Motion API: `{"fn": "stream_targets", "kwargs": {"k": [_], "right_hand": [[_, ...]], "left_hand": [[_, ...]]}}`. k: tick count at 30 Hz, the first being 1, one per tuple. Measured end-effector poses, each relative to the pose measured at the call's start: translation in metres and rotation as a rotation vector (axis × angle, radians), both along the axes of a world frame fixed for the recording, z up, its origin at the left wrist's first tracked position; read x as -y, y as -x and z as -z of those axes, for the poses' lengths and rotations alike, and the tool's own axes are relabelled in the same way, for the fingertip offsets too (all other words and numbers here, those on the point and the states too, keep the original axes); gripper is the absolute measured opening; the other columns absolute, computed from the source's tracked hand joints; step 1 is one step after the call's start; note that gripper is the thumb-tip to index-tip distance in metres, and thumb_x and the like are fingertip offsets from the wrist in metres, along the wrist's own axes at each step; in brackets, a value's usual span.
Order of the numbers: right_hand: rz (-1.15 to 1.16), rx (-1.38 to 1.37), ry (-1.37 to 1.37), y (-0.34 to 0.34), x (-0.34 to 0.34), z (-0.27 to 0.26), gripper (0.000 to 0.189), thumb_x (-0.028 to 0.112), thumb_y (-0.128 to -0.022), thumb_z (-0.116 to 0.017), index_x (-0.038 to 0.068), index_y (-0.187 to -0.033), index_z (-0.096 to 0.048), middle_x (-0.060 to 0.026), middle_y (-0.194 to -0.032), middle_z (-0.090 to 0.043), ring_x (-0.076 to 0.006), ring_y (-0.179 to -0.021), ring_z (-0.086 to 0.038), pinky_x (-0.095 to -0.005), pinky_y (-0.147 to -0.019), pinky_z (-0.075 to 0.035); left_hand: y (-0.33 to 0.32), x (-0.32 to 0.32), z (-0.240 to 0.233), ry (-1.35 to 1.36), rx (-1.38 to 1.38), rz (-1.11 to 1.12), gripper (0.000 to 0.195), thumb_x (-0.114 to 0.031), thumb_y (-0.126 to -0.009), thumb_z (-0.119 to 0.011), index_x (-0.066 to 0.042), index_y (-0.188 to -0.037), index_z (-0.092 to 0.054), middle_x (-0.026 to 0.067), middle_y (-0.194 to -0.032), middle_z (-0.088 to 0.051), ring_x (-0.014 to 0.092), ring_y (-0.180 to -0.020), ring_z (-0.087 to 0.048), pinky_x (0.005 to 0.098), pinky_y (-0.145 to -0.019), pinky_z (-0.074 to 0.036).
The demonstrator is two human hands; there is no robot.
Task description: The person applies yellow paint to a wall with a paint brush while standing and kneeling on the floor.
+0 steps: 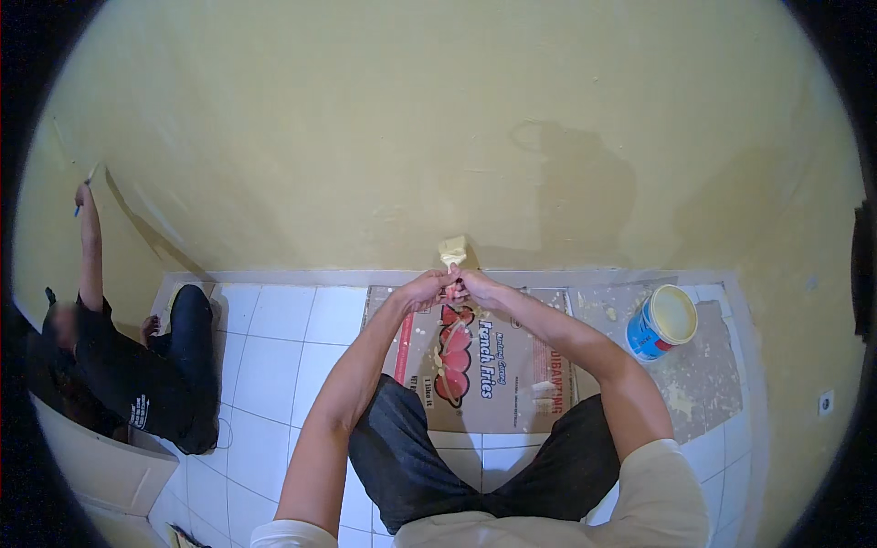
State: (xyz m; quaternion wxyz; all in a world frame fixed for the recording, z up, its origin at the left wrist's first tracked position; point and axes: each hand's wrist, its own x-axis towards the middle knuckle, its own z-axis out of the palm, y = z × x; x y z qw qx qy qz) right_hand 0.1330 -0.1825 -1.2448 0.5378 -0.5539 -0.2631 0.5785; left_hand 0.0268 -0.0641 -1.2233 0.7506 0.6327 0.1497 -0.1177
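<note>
Both my hands meet at a wide paintbrush [453,251] in front of me, low by the yellow wall [384,137]. Pale yellow paint coats its bristles, which point toward the wall; whether they touch it I cannot tell. My left hand [426,289] grips the reddish handle from the left. Against it, my right hand [481,288] has its fingers closed around the same handle, most of which they hide. Below the hands, a printed flattened cardboard box [503,411] covers the floor, spotted with paint drips.
A blue-and-white paint bucket [644,332] with pale yellow paint stands to my right on a paint-spattered grey sheet [712,370]. A light baseboard [294,277] edges the white tiles [267,373]. At left, another person [137,370] crouches, reaching a brush up the side wall. A socket [825,403] is at right.
</note>
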Motion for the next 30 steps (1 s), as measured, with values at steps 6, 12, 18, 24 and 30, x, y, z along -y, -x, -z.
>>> {"fn": "stream_targets", "kwargs": {"k": [6,12,18,24,30], "right_hand": [[-0.074,-0.012,0.137,-0.014,0.012,0.006,0.064,0.056,-0.091,-0.024,-0.001,-0.108,-0.049,-0.0101,-0.086,-0.059,-0.0198,-0.081,-0.058,-0.0326,-0.076,-0.048],[-0.333,0.551,0.552,-0.072,0.045,0.054,0.059,0.052,-0.09,-0.032,0.002,-0.118,-0.047,-0.0175,-0.103,-0.058,-0.0277,-0.093,-0.058,-0.0475,-0.076,-0.048],[-0.6,1.21,0.559,-0.09,0.072,0.069,0.043,0.04,-0.089,-0.041,0.009,-0.115,-0.053,-0.016,-0.107,-0.058,-0.0295,-0.097,-0.057,-0.0455,-0.081,-0.046],[-0.564,1.313,0.667,-0.073,0.065,0.037,0.044,0.042,-0.087,-0.043,0.006,-0.104,-0.063,-0.0163,-0.111,-0.059,-0.0298,-0.104,-0.056,-0.0405,-0.088,-0.043],[-0.567,1.372,0.691,-0.067,0.067,0.031,0.043,0.041,-0.086,-0.047,0.005,-0.102,-0.064,-0.0145,-0.106,-0.062,-0.029,-0.102,-0.058,-0.0391,-0.086,-0.045]], "left_hand": [[-0.005,-0.007,0.01,0.161,-0.123,-0.108,0.033,-0.033,-0.095,-0.037,-0.007,-0.079,-0.047,-0.0034,-0.065,-0.046,0.008,-0.057,-0.044,0.0275,-0.076,-0.05],[-0.023,-0.011,-0.004,-0.28,-0.064,-0.224,0.032,-0.034,-0.095,-0.038,-0.009,-0.075,-0.045,-0.0017,-0.062,-0.045,0.01,-0.055,-0.041,0.0296,-0.075,-0.048],[-0.02,-0.002,-0.077,-0.283,0.486,-0.347,0.035,-0.038,-0.095,-0.036,-0.008,-0.078,-0.045,-0.0011,-0.06,-0.043,0.008,-0.054,-0.04,0.0283,-0.071,-0.047],[-0.003,-0.008,-0.099,-0.094,0.594,-0.531,0.038,-0.044,-0.094,-0.036,-0.009,-0.083,-0.045,-0.0028,-0.056,-0.034,0.009,-0.049,-0.035,0.0304,-0.071,-0.047],[-0.009,-0.051,-0.001,-0.049,0.008,-0.331,0.04,-0.047,-0.092,-0.037,-0.013,-0.075,-0.046,-0.0041,-0.051,-0.033,0.009,-0.041,-0.03,0.0303,-0.054,-0.045]]}}
